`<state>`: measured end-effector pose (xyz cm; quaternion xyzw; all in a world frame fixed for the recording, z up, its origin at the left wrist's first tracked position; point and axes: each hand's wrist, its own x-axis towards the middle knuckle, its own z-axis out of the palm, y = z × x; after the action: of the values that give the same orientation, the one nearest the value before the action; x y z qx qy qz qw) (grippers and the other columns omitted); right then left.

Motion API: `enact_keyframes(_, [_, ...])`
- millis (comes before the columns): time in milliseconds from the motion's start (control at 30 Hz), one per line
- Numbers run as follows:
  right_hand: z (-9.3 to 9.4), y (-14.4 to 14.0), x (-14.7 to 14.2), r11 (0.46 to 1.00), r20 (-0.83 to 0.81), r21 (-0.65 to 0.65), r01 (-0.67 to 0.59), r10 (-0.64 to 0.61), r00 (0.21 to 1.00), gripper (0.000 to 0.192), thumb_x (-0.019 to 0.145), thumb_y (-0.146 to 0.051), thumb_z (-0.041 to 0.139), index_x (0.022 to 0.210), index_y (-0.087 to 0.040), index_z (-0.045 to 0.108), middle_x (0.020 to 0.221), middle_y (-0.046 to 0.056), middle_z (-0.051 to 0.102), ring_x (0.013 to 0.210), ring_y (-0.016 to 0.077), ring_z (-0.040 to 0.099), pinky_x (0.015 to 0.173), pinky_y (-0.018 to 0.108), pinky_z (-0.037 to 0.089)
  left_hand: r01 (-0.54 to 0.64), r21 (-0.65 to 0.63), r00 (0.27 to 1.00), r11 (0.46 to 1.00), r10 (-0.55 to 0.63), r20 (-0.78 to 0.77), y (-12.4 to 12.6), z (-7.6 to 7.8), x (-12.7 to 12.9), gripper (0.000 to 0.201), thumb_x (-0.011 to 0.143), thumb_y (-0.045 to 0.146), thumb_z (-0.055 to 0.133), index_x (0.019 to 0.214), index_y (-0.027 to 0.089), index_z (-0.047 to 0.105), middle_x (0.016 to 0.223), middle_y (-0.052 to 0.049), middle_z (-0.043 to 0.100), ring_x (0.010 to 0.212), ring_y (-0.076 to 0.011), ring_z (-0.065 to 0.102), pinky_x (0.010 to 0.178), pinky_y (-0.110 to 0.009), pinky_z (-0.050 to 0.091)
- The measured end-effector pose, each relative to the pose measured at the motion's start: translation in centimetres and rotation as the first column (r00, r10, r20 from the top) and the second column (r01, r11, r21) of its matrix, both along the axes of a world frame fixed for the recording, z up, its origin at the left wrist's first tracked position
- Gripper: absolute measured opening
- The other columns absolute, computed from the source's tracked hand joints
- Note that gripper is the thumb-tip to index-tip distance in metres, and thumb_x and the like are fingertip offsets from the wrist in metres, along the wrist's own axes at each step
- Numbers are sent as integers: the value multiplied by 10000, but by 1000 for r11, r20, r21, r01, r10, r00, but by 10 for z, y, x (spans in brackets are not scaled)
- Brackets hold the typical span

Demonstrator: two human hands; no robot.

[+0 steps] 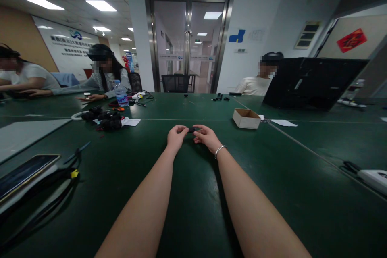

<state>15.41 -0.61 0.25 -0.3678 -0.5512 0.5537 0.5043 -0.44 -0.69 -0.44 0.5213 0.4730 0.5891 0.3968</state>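
Both of my arms reach forward over the dark green table [193,193]. Between my hands is a small black piece [191,130], too small for its kind to show. My left hand [176,137] pinches its left end with thumb and fingertips. From the other side my right hand [208,137], with a silver bracelet [220,151] at the wrist, closes thumb and finger on the right end. The piece is held near the table's middle, and my fingers partly hide it.
An open cardboard box [246,119] stands right of my hands. To the left lie black cable bundles [105,119], a water bottle [121,94] and a phone [28,173]. A black monitor [314,82] stands at right. Several small black pieces [220,97] lie farther back; several people sit around.
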Motion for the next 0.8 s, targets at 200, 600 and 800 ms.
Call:
enact_keyframes(200, [1, -2, 0, 1000, -9, -2, -6, 6, 1000, 325, 739, -102, 692, 1044, -177, 606, 740, 6, 611, 568, 100, 618, 520, 190, 556, 3, 29, 1000, 1000, -2, -26, 3, -4, -2, 242, 734, 367, 651, 843, 152, 653, 745, -45, 640, 661, -131, 575, 634, -243, 448])
enact_keyframes(600, [1, -1, 3, 998, -45, -4, -62, 62, 997, 349, 700, -92, 715, 1025, -184, 629, 759, 4, 605, 609, 101, 619, 550, 191, 551, -58, 35, 994, 998, 61, -92, 1, -2, -2, 344, 737, 502, 608, 696, 161, 620, 579, 4, 559, 543, -111, 506, 536, -214, 368])
enact_keyframes(800, [2, -2, 3, 997, -52, -18, -77, 76, 996, 348, 714, -61, 687, 1036, -176, 626, 761, 9, 610, 621, 102, 619, 568, 189, 546, -99, 16, 978, 995, 100, -181, -6, 5, -1, 367, 766, 514, 572, 650, 167, 600, 581, -2, 563, 545, -120, 505, 549, -228, 363])
